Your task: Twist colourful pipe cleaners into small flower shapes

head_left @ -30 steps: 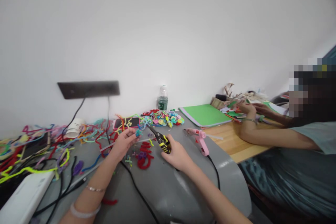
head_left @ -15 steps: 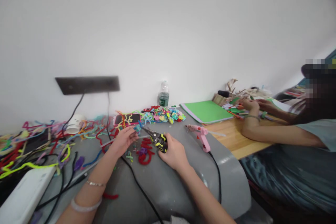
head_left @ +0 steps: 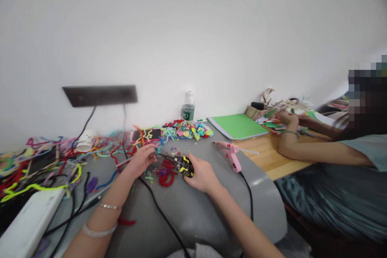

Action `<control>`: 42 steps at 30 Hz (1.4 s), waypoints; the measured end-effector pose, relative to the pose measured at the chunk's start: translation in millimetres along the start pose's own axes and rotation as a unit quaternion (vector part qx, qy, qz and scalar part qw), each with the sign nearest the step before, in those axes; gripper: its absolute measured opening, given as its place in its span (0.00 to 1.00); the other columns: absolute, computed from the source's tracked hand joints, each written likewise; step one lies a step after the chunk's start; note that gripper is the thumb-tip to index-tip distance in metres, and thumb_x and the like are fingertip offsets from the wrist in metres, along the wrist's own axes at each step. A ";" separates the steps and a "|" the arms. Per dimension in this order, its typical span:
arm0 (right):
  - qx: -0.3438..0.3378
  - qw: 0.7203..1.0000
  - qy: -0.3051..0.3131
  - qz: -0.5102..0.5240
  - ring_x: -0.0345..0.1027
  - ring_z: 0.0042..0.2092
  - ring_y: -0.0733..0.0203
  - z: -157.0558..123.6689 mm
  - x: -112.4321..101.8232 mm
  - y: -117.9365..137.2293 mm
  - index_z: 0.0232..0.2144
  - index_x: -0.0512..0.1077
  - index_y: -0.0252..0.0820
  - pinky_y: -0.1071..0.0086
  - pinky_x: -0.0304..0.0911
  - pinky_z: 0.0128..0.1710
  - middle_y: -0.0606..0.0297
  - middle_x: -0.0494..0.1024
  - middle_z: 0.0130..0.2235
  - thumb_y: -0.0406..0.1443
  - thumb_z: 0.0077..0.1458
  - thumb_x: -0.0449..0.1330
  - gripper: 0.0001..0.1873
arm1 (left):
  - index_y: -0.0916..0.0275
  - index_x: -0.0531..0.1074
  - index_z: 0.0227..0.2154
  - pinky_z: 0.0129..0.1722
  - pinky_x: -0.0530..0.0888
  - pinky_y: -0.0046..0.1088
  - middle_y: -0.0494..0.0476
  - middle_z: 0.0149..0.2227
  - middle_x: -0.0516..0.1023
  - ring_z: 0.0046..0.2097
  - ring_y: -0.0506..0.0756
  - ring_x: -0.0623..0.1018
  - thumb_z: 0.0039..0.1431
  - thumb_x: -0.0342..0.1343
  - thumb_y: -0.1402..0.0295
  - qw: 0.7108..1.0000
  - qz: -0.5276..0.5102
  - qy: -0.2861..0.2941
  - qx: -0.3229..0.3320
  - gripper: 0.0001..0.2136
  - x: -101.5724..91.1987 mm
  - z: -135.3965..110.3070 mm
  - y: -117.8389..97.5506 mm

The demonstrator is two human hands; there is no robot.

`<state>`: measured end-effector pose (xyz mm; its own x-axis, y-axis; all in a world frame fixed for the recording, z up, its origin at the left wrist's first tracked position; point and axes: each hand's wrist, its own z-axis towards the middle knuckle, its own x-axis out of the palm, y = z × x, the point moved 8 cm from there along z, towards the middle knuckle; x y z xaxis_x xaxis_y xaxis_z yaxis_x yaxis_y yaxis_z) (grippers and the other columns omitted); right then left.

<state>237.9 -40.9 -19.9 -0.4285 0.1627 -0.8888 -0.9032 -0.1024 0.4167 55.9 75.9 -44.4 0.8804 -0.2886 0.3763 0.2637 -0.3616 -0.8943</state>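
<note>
Pliers (head_left: pixel 183 165), centre: one. Pink glue gun (head_left: pixel 232 156), right of centre: one. Bottle (head_left: pixel 188 109), mid-frame by the wall: one. Paper cup (head_left: pixel 85 142), left: one. Pink-edged phone (head_left: pixel 155 134): one. White box (head_left: pixel 33 221), lower left: one. Dark wall panel (head_left: pixel 101 95), left: one. Bracelets (head_left: pixel 96 231), lower left: two. Bench surfaces (head_left: pixel 193 213), grey and wooden: two. Co-worker (head_left: pixel 335 193), right edge: one. Fuzzy stems (head_left: pixel 34 187), left: tangled, uncountable.

Glossy and fuzzy surfaces before my camera

I see the grey worktop (head_left: pixel 217 209) smooth and glossy, the other worktop (head_left: pixel 272 159) wooden. The pliers (head_left: pixel 182 165) show plastic-looking handles; the glue gun (head_left: pixel 232 156) is smooth plastic, the bottle (head_left: pixel 188 109) transparent plastic. The red coil (head_left: pixel 165 182) looks fuzzy, the green sheet (head_left: pixel 237 125) matt like paper.
</note>
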 end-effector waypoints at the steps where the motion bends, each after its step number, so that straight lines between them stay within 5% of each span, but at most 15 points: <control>1: 0.001 1.000 0.000 0.000 0.71 0.39 0.55 0.3 0.0 -0.4 0.45 0.65 0.44 0.70 0.53 0.35 0.61 0.78 0.40 0.35 0.45 0.59 0.22 | 0.64 0.74 0.28 0.21 0.72 0.19 0.44 0.17 0.68 0.20 0.46 0.70 0.45 0.64 0.76 1.000 0.004 0.005 0.002 0.07 0.8 -0.2 -0.3; 25: 0.026 0.996 0.029 0.079 0.69 0.31 0.58 1.6 -7.1 4.9 0.45 0.68 0.45 0.73 0.50 0.30 0.68 0.74 0.29 0.34 0.43 0.59 0.22 | 0.62 0.70 0.29 0.26 0.76 0.23 0.43 0.21 0.70 0.23 0.48 0.73 0.41 0.72 0.67 0.997 0.004 0.038 0.060 0.16 14.6 -6.0 -6.1; 42: 0.044 0.984 0.019 0.174 0.64 0.30 0.61 2.1 -1.9 4.3 0.38 0.69 0.45 0.73 0.53 0.30 0.69 0.74 0.30 0.33 0.42 0.58 0.16 | 0.64 0.77 0.34 0.36 0.78 0.26 0.54 0.32 0.83 0.34 0.54 0.82 0.35 0.75 0.61 0.994 -0.008 0.052 0.096 0.22 20.4 -5.3 -8.7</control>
<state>234.7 -39.6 -16.0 -0.7118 0.0965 -0.6957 -0.7018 -0.0590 0.7099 69.5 68.5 -27.7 0.8325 -0.3785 0.4047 0.3558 -0.1946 -0.9141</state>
